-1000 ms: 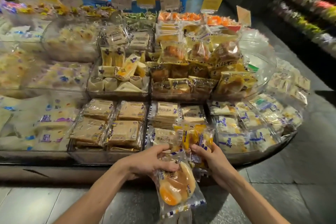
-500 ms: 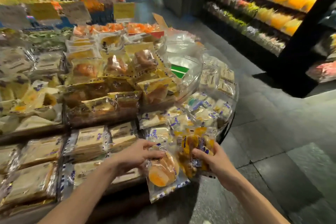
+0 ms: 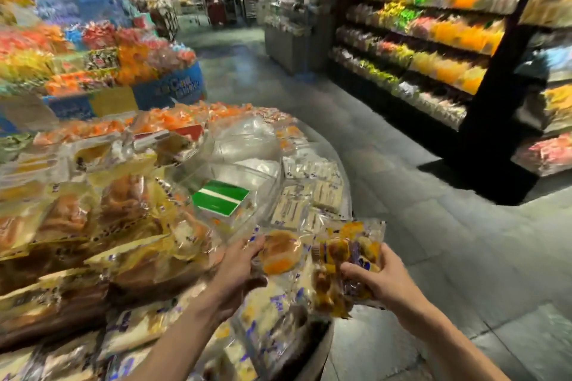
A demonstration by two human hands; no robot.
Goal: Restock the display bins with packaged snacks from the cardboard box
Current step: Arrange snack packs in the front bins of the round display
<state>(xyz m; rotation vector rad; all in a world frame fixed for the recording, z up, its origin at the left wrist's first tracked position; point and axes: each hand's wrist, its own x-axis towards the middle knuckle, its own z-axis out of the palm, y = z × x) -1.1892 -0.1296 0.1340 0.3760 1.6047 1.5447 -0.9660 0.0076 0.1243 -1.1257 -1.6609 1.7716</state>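
Observation:
My left hand (image 3: 240,269) grips a clear packet holding a round orange-topped bun (image 3: 280,252), lifted over the right end of the round display stand. My right hand (image 3: 376,277) is closed on a bunch of yellow and blue snack packets (image 3: 337,260) just beside it, over the stand's edge. Below the hands lie white wrapped cakes with blue print (image 3: 272,312) in a bin. A clear plastic bin (image 3: 247,170) with a green and white card (image 3: 221,196) in it sits behind the bun. The cardboard box is out of view. The picture is blurred by motion.
Bins of yellow-wrapped bread (image 3: 93,226) fill the stand to the left. A blue display of bright sweets (image 3: 102,65) stands behind it. Dark wall shelves of yellow and orange packs (image 3: 433,49) line the right side. Grey tiled floor (image 3: 418,226) lies between.
The view has swung up and to the right, towards the aisle. Both hands have moved right with their packets along the stand's edge, and the bun packet has risen.

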